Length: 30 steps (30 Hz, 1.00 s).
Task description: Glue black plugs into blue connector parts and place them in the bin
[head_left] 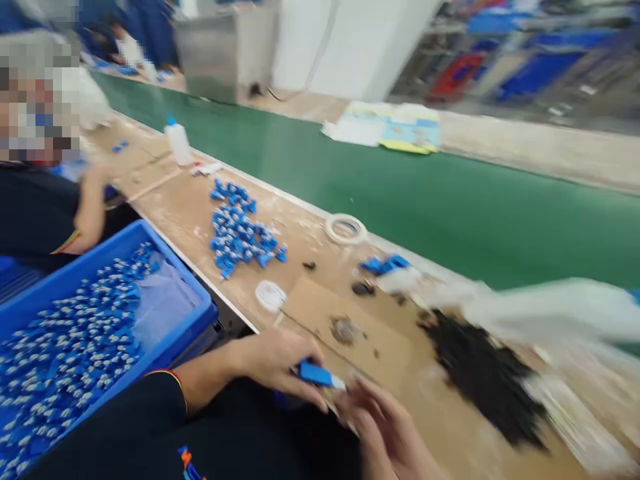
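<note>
My left hand [280,360] is closed on a small blue plastic piece [315,373], held between thumb and fingers just above the near edge of the workbench. A whitish tip shows at its right end. My right hand [387,427] meets that tip, its fingers bent together and smeared by motion; what they pinch is too blurred to make out. Beyond my hands lies a cardboard sheet [375,343] with a small clear-looking lump [344,330] on it. To the right, a heap of thin black pieces [487,380] covers part of the bench.
At left stands a blue bin [200,310] holding many small blue-and-white pieces. More form a pile [237,230] on the bench, near a tape roll [346,229], a white coil [271,295] and a white bottle [179,143]. A green strip [400,193] runs behind. A co-worker's arm [90,207] is at left.
</note>
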### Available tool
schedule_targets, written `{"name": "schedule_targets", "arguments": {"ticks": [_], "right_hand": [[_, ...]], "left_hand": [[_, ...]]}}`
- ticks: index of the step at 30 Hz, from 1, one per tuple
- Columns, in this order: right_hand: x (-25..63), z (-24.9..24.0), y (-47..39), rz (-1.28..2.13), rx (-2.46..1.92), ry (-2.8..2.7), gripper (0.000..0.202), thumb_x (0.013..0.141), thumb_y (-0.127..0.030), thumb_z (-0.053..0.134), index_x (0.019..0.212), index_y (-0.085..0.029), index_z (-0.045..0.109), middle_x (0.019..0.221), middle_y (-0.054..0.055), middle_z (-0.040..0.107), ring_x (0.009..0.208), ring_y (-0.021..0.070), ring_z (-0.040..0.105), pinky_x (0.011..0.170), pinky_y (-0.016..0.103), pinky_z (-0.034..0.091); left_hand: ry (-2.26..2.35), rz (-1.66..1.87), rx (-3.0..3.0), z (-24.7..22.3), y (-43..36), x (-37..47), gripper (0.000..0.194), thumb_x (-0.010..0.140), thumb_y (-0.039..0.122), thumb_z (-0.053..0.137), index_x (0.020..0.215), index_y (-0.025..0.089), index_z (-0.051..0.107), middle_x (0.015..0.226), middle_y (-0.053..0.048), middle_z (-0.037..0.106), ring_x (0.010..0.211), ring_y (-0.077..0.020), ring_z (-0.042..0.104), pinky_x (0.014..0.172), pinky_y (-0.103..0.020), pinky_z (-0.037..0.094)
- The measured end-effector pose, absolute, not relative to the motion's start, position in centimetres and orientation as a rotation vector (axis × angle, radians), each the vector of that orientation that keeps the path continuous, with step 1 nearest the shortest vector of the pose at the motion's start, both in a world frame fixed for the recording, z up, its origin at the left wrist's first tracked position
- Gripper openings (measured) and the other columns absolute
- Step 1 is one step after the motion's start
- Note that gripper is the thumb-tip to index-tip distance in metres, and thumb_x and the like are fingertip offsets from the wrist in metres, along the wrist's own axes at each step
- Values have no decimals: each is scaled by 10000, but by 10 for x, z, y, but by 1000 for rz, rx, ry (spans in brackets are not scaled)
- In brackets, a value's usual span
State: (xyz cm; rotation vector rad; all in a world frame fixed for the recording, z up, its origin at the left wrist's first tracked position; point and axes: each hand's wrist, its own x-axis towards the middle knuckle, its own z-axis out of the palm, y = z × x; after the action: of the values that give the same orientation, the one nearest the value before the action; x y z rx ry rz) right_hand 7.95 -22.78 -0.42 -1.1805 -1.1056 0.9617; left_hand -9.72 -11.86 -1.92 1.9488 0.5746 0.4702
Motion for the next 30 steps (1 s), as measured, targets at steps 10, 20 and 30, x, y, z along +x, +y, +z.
{"name": "schedule_targets", "arguments": {"ticks": [10, 20, 30], "right_hand": [[66, -17, -236, 1049, -1108, -882, 134, 1018, -362, 747, 1081, -245, 725, 851, 26, 630, 660, 195, 609, 600, 260, 530], [78, -36, -255, 1191, -895, -686, 89, 1027, -340, 749, 1083, -276, 722, 1072, 72, 559, 728, 179, 563, 586, 239, 529], [88, -33, -243, 1193, -699, -402, 160, 928, -320, 860, 1027, -317, 734, 1021, 43, 655, 675, 167, 555, 569, 221, 514]], "left_hand": [[465, 417, 1834, -26, -123, -94, 745, 710, 777, 682, 1106, 159, 556, 903, -45, 639, 770, -157, 589, 701, -269, 470], [2116, 1000, 2114, -20, -66, -171, 234, 925, 386, 536, 993, 167, 587, 983, -93, 627, 960, -217, 597, 916, -352, 476], [2306, 372, 2130, -33, -44, -186, 287, 863, 354, 528, 1081, 201, 635, 1045, -93, 711, 1018, -289, 656, 921, -399, 502]]}}
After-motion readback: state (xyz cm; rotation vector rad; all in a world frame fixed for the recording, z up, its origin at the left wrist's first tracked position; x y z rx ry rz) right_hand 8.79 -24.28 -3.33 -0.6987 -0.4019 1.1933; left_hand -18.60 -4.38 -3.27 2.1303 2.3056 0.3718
